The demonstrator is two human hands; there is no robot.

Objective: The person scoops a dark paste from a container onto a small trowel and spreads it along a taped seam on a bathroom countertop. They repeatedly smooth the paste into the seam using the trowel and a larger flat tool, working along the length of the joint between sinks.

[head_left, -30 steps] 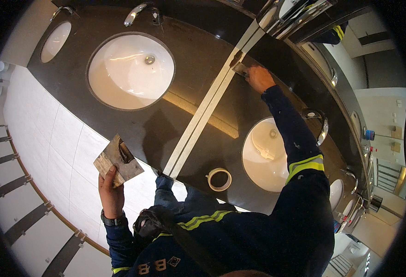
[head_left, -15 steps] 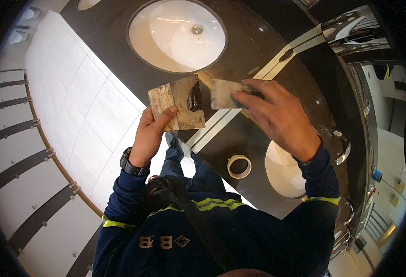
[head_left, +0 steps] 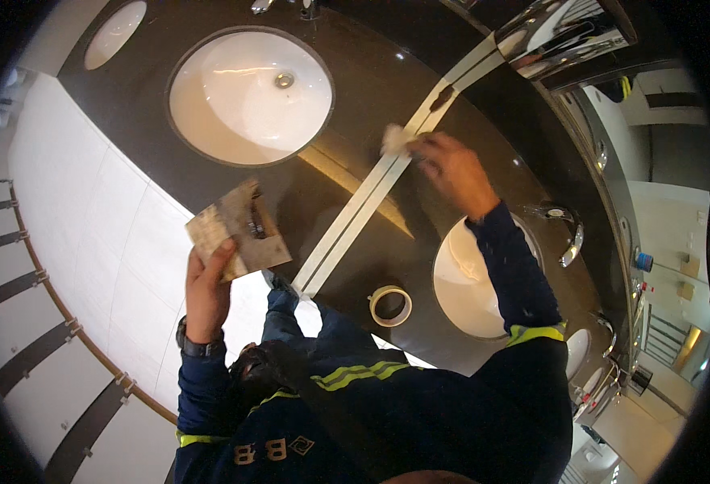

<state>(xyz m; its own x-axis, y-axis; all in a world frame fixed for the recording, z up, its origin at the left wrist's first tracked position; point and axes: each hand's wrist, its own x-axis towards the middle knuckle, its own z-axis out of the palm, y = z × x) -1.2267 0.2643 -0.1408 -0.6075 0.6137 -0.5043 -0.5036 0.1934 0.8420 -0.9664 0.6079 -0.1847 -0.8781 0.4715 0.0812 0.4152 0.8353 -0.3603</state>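
My left hand (head_left: 209,284) grips a flat, worn board (head_left: 240,242) by its near-left edge, thumb on top. A smear of dark paste (head_left: 256,223) lies on the board's face. My right hand (head_left: 456,176) is closed on a small pale spreader (head_left: 396,140), blurred by motion, over the far part of two pale tape strips (head_left: 347,220). Between these strips runs a narrow dark seam in the brown countertop (head_left: 326,189). Just beyond the spreader, a blob of dark paste (head_left: 442,98) sits on the seam. Whether the spreader touches the counter, I cannot tell.
A roll of masking tape (head_left: 390,306) lies on the counter near a white basin (head_left: 461,294), under my right forearm. Another basin (head_left: 234,121) is set in at the far left. A chrome faucet (head_left: 571,234) stands at right; tiled floor (head_left: 105,210) lies left.
My right hand has carried the spreader away from the board, farther out to the tape strips. My left hand has moved left and nearer with the board. The whole view has shifted too.
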